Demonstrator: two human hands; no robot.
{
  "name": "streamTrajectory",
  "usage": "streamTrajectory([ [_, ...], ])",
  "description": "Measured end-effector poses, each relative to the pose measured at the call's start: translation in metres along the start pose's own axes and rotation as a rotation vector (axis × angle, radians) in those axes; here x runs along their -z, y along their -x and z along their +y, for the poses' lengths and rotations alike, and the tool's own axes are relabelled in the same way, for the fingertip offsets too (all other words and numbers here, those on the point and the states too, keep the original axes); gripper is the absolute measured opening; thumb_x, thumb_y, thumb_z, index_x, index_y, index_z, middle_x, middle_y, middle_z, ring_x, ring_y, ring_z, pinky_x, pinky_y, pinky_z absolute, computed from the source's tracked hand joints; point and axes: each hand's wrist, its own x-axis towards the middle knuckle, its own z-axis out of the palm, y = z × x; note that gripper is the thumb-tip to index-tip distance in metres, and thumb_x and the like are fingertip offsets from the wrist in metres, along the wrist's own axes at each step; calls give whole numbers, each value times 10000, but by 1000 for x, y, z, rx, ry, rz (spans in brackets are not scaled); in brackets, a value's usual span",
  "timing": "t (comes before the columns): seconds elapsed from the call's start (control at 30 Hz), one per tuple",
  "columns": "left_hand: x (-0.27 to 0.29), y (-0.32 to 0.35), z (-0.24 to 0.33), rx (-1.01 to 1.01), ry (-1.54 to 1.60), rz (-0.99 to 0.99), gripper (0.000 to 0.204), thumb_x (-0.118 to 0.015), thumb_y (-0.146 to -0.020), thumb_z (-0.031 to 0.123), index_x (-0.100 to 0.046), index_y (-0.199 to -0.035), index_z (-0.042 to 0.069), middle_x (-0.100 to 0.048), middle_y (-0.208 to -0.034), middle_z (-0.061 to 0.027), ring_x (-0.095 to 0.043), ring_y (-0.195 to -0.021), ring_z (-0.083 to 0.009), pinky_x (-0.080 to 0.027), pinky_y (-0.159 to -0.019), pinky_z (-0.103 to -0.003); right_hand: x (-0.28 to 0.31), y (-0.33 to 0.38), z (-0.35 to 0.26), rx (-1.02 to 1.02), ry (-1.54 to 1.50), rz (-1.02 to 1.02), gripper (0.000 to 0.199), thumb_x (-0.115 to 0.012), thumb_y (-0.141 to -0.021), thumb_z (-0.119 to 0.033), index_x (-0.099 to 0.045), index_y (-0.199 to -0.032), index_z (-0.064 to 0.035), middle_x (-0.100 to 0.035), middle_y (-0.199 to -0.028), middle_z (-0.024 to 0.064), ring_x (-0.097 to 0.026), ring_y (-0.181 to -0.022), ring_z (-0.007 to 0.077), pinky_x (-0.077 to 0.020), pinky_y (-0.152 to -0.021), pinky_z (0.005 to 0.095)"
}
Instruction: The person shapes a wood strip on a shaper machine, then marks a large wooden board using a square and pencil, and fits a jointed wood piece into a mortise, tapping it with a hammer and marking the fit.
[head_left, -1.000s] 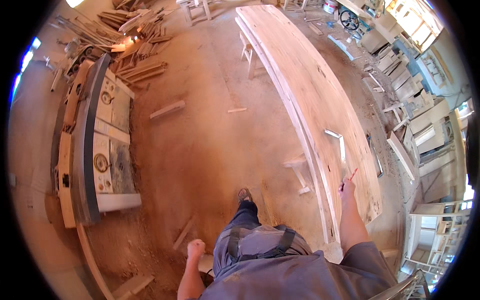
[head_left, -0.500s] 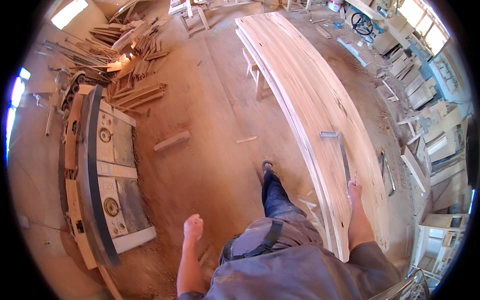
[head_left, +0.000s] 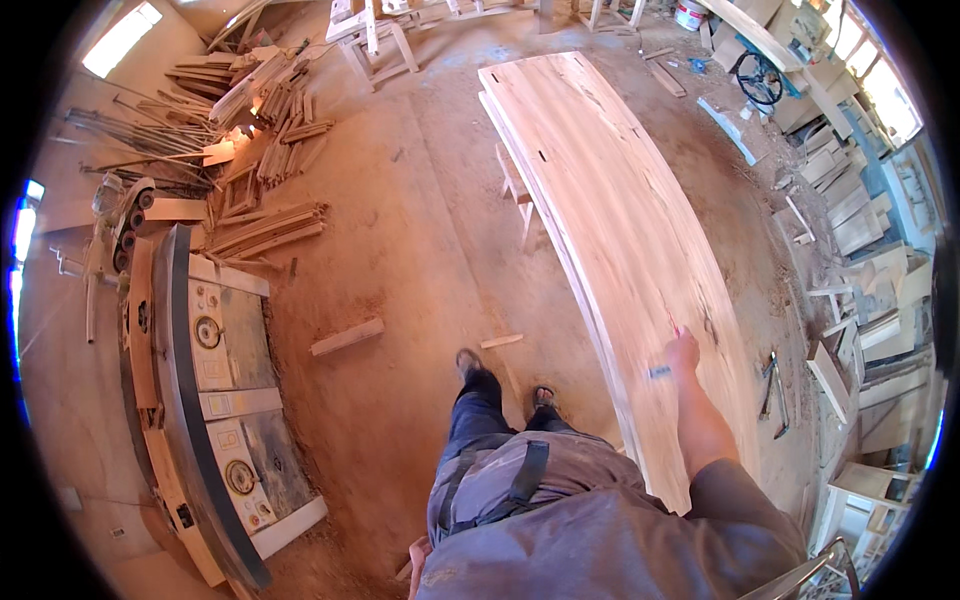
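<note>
Compared with the frame half a second ago, the right hand (head_left: 683,350) is farther along the wooden slab (head_left: 600,200), and the left hand (head_left: 418,555) is drawn down to the side of the body. The slab lies on a trestle (head_left: 515,190). The right hand is closed around a red pencil (head_left: 673,323), which points toward the far end of the slab; whether the tip touches the wood, I cannot tell. The visible piece of the metal square (head_left: 659,372) is just left of the wrist, between the forearm and the slab's left edge; I cannot tell if the fingers also grip its hidden part. Of the left hand only a small part shows, so its state I cannot tell. For good work here, I judge, the pencil wants a light grip, with its tip kept off the face until the place is sure. The square should stay flat, and the tip should avoid the dark crack (head_left: 710,325) right of the hand. The feet should go carefully around the wooden stick (head_left: 502,341) on the floor.
</note>
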Motion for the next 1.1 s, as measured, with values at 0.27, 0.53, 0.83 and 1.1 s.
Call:
streamTrajectory([
  [0.27, 49, -215, 208, 103, 546, 40, 245, -621, -904, 183, -624, -719, 22, -601, -693, -4, -545, -651, -132, -458, -606, -313, 2, -78, -139, -55, 368, 40, 377, -643, -850, -200, -634, -1206, -76, -662, -1179, 174, -607, -1177, 344, -473, -1000, 506],
  [0.53, 220, -419, 309, 65, 179, 103, 190, -576, -830, 142, -538, -744, -24, -563, -648, -161, -573, -619, -301, -487, -624, -421, -32, -42, -245, 81, 129, 81, 395, -627, -765, -98, -647, -1154, -32, -649, -1112, 225, -604, -1103, 431, -480, -990, 484],
  [0.83, 283, -590, 608, -315, -29, 363, 316, -583, -890, 201, -714, -1113, 19, -711, -1063, -237, -695, -999, -393, -555, -881, -442, -94, -48, -409, 383, 62, -46, 414, -613, -701, -53, -647, -1113, -17, -633, -1127, 243, -567, -1122, 432, -452, -978, 502],
  [1.1, 281, -670, 595, -263, -88, 330, 297, -594, -893, 253, -710, -1068, 43, -719, -1029, -208, -689, -964, -394, -554, -840, -456, -111, -193, -603, 420, 331, -150, 398, -614, -757, -118, -623, -1128, 25, -648, -1099, 270, -619, -1039, 442, -493, -918, 518],
])
